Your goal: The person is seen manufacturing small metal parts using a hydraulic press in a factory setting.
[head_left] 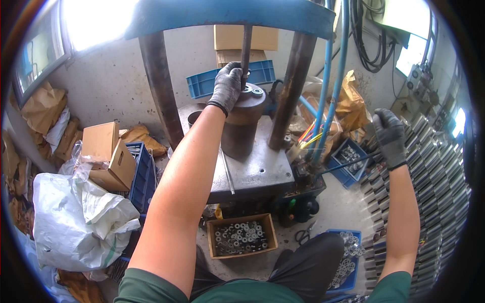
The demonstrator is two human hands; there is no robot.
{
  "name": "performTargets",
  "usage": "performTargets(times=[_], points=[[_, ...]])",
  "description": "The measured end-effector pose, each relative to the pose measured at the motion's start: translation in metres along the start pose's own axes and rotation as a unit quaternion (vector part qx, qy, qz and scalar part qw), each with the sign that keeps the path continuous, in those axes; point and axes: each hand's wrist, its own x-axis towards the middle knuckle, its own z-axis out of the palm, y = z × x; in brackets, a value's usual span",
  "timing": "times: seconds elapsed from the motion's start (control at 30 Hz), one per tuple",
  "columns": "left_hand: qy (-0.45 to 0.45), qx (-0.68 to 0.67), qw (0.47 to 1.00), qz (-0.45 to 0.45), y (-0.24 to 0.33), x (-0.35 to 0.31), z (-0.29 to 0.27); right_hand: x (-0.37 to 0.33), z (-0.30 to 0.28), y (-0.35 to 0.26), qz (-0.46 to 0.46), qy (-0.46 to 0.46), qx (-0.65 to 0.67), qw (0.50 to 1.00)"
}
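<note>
My left hand [227,87], in a grey glove, reaches up onto the top of a dark cylindrical die [242,126] on the press bed [252,171]. Its fingers close around a small metal ring part [248,90] at the foot of the vertical ram rod [246,45]. My right hand [390,136], also gloved, grips the end of a thin black lever [343,164] that runs left toward the press base.
Two rusty columns [160,86] carry a blue crosshead [227,15]. A cardboard box of metal rings [241,236] lies below the bed. Rows of steel cylinders [429,192] fill the right side. Blue crates [348,161], cardboard boxes [103,151] and a white sack [76,222] crowd the floor.
</note>
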Motion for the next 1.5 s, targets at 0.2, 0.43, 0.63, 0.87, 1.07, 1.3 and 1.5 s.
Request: performTargets(times=[0.2,0.43,0.63,0.87,1.07,1.3,1.5], points=[[0.144,-0.109,0.983,0.031,-0.004,0.001,-0.011,0.008,-0.001,-0.001,0.078,-0.075,-0.027,0.994],[-0.008,-0.013,1.000,0.009,0.010,-0.006,0.006,0.001,-0.010,0.020,0.109,-0.115,-0.044,0.986],[0.132,-0.082,0.986,0.056,-0.005,-0.004,-0.006,-0.010,-0.013,0.022,0.117,-0.137,-0.020,0.983],[0.133,0.012,0.984,0.116,-0.005,-0.008,-0.006,-0.069,-0.056,-0.027,-0.011,-0.128,-0.025,0.991],[0.048,0.061,0.995,0.066,0.004,-0.006,0.000,-0.121,-0.081,-0.120,-0.160,-0.264,-0.057,0.949],[0.029,0.068,0.997,0.035,0.004,0.017,-0.013,-0.145,0.049,-0.222,-0.193,-0.479,0.199,0.833],[0.074,0.120,0.988,0.062,0.002,0.011,0.011,-0.279,0.232,-0.220,-0.157,-0.814,0.016,0.559]])
